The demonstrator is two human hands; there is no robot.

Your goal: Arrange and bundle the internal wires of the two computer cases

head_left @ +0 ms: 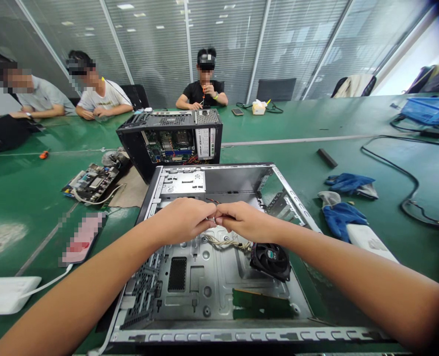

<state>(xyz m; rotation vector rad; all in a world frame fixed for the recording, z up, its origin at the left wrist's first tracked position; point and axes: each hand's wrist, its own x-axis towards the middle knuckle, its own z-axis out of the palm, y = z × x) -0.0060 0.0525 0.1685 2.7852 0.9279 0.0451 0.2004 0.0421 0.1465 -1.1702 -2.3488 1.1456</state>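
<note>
My left hand (184,220) and my right hand (243,221) meet above an open computer case (204,337) that lies on its side. The fingers of both are pinched and touch at the tips. Whatever is between them is too small or hidden to make out. Just below runs a bundle of twisted pale wires (223,243), reaching toward a black cooling fan (270,261) inside the case, under my right forearm. A green memory stick (262,304) rests on the metal floor near the front. At the back left is a silver drive bay (184,182).
Behind stands a second computer case (171,118). A motherboard (95,178), phone (82,240) and white power bank (10,295) lie left. To the right are blue gloves (343,217), a black bar (327,158) and cables (408,173). Several people sit across the green table (264,148).
</note>
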